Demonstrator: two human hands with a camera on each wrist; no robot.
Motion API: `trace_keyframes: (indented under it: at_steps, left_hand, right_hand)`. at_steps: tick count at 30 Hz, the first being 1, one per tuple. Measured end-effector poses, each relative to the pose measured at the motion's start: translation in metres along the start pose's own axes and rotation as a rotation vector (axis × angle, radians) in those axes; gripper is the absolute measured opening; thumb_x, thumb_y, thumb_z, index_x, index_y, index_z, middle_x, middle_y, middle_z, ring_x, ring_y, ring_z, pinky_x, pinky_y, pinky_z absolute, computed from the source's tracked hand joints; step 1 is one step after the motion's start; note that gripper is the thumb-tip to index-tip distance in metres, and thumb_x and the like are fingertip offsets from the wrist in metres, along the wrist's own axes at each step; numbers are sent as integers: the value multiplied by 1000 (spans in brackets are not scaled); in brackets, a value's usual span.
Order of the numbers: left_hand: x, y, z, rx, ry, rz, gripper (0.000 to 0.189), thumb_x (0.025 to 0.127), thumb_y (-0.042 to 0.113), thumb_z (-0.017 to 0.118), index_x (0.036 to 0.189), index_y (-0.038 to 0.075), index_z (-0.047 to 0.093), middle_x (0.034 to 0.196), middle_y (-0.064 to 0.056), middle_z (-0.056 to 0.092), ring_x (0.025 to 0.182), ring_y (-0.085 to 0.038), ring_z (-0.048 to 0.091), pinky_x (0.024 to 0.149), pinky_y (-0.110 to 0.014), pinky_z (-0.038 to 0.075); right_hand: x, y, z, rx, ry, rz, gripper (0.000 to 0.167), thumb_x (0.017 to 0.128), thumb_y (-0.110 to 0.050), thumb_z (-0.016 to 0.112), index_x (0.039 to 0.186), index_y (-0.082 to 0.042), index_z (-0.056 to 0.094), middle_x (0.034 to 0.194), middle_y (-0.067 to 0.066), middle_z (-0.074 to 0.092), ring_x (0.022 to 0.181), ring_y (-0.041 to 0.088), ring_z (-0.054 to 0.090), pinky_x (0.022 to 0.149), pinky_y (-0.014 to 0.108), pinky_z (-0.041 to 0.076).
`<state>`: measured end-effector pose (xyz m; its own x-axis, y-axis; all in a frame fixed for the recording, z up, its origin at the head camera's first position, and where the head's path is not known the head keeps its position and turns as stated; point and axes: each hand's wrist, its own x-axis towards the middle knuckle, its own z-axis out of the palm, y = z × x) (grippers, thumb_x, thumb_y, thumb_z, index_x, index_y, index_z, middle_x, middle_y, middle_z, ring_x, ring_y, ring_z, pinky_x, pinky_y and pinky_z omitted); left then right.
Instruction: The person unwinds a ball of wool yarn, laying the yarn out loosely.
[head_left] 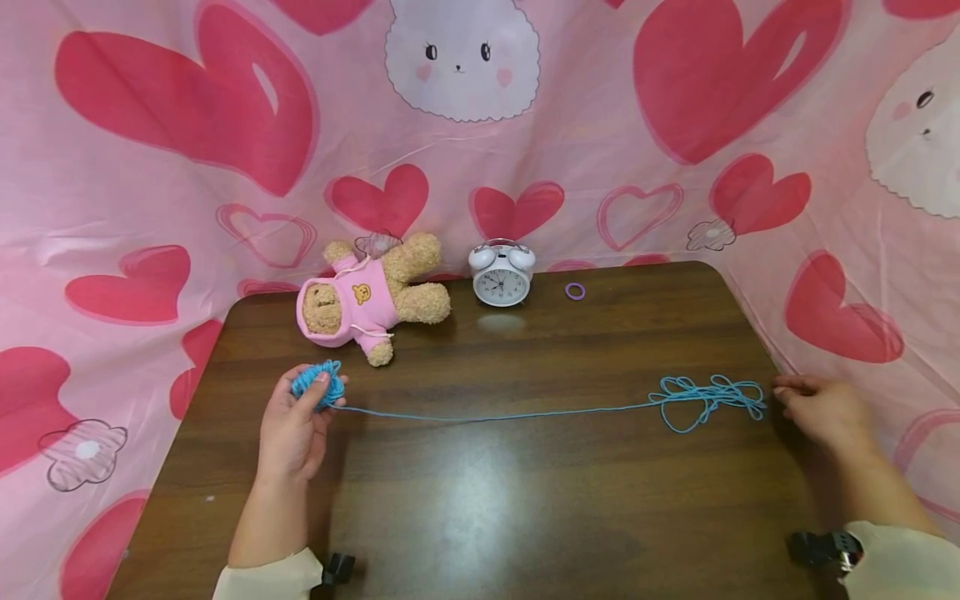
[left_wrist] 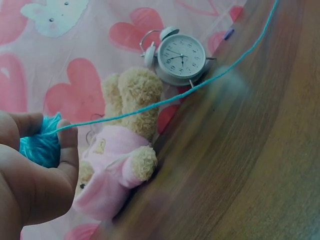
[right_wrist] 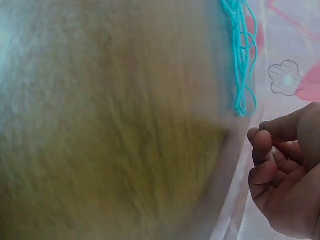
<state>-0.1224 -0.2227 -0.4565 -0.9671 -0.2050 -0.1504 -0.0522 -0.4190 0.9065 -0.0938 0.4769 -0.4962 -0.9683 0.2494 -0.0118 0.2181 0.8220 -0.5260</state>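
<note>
In the head view my left hand (head_left: 296, 433) grips a small wound bundle of blue yarn (head_left: 318, 385), thumb across its top. From the bundle a single strand runs taut to the right, towards a loose looped heap of the same yarn (head_left: 708, 398) on the table's right side. My right hand (head_left: 825, 412) is just beyond the heap's right end, near the table edge. Seen from the right wrist, its fingers (right_wrist: 263, 142) are curled, tips close together, with a small gap to the yarn and nothing visible between them.
A teddy bear in a pink hoodie (head_left: 371, 302) lies at the back left of the brown table (head_left: 570, 508). Beside it stands a white twin-bell alarm clock (head_left: 502, 277). A purple ring (head_left: 575, 291) lies further right. Pink heart-patterned cloth (head_left: 585, 167) hangs around the table.
</note>
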Motion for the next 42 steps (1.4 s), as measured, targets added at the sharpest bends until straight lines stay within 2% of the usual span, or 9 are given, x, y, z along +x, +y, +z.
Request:
trace_keyframes:
  at_steps: [8, 12, 15, 18, 21, 23, 28, 32, 42]
  left_hand:
    - [2, 0, 4, -10, -25, 7, 32, 102, 12, 66, 125, 8, 44, 113, -5, 66, 99, -17, 73, 77, -24, 60]
    - [3, -1, 6, -7, -41, 0, 32, 102, 11, 66, 125, 8, 43, 112, -5, 67, 100, -18, 73, 77, -24, 60]
    - [4, -2, 7, 12, -58, -5, 33, 102, 10, 65, 126, 8, 43, 112, -4, 68, 99, -16, 73, 78, -24, 60]
    - [5, -2, 9, 42, -84, -4, 36, 102, 9, 65, 130, 7, 42, 112, -3, 69, 98, -15, 72, 81, -25, 59]
    - [5, -3, 9, 70, -108, 1, 41, 102, 9, 65, 136, 7, 42, 111, -2, 70, 99, -14, 72, 84, -26, 59]
    - [5, -3, 10, 81, -125, 7, 47, 102, 9, 66, 142, 6, 41, 112, -3, 70, 100, -15, 72, 86, -27, 59]
    - [5, -5, 11, 68, -173, 26, 65, 103, 6, 63, 158, 5, 27, 121, -9, 67, 104, -18, 72, 86, -26, 59]
    - [5, -7, 12, 50, -197, 43, 71, 103, 2, 60, 162, 7, 22, 126, -12, 64, 105, -19, 73, 85, -26, 60]
    - [6, -4, 20, 57, -173, 37, 66, 102, 3, 63, 161, 10, 34, 132, -12, 59, 106, -20, 72, 89, -26, 59]
  right_hand:
    - [0, -12, 0, -8, 60, -33, 35, 101, -26, 64, 114, 5, 73, 105, 26, 74, 72, -21, 39, 61, 25, 42]
    - [0, -27, 4, 21, 66, -48, 36, 101, -26, 64, 116, 7, 73, 104, 26, 75, 69, -19, 43, 58, 22, 43]
    - [0, -40, 9, 19, 66, -60, 38, 101, -27, 65, 118, 7, 72, 102, 25, 75, 70, -9, 51, 57, 21, 43]
    - [0, -54, 14, 19, 62, -63, 40, 101, -30, 66, 120, 5, 72, 105, 25, 75, 81, 13, 63, 59, 24, 44]
    - [0, -68, 23, 31, 76, -70, 40, 101, -32, 68, 120, 3, 73, 106, 25, 74, 93, 35, 65, 62, 26, 43]
    - [-1, -77, 28, 43, 76, -78, 40, 101, -33, 67, 120, 2, 73, 107, 25, 74, 97, 41, 65, 64, 28, 44]
    - [-2, -100, 39, 63, 50, -98, 40, 101, -37, 66, 120, -3, 74, 108, 22, 75, 98, 38, 68, 71, 33, 47]
    - [-2, -117, 48, 80, 18, -128, 38, 101, -37, 67, 121, -5, 75, 107, 18, 76, 97, 35, 69, 75, 36, 49]
    - [-1, -151, 81, 147, -57, -211, 33, 101, -33, 67, 117, -5, 76, 99, 10, 77, 85, 23, 64, 70, 34, 50]
